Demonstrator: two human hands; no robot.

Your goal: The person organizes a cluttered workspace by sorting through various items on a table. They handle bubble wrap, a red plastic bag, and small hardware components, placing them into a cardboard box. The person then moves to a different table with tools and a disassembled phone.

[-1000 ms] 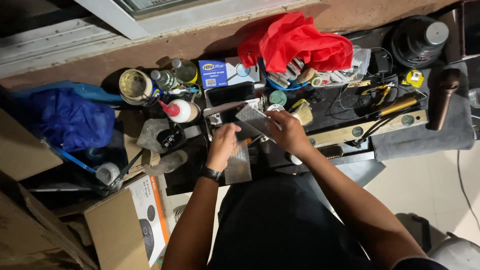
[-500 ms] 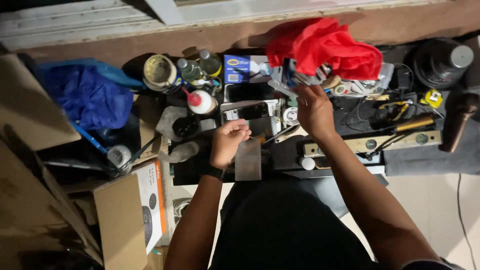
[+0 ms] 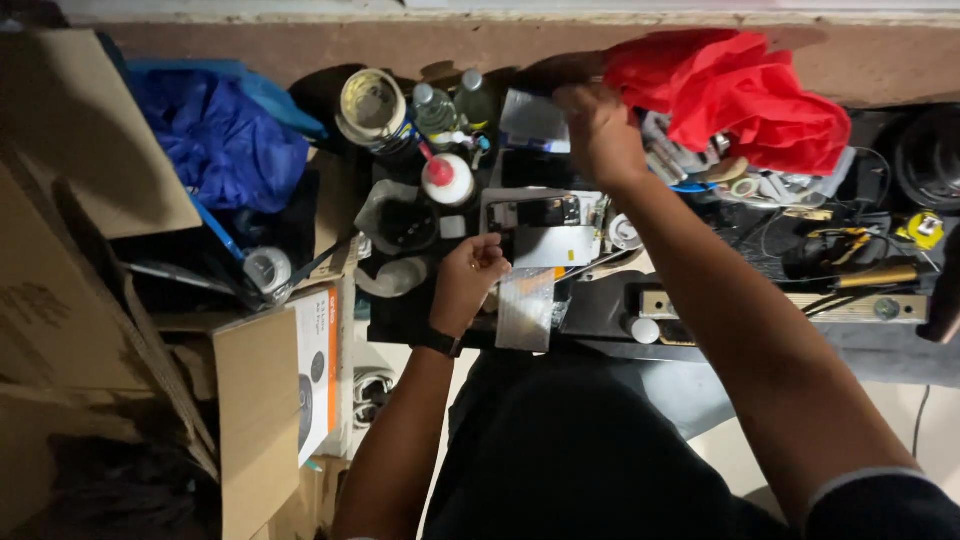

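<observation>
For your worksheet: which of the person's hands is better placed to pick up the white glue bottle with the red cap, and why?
Probably the left hand: it rests just below the glue bottle, with little between them. The right hand is up at the red cloth, farther off.

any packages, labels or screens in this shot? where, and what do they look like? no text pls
Printed box: lower left, white and orange, dark round product picture.
Brown cardboard boxes: far left, flaps open.
Small box: top centre by the right hand, pale blue-white.
Clear packet: below the left hand, flat, shiny.
Glue bottle: white, red cap.
Screens: none lit.
</observation>
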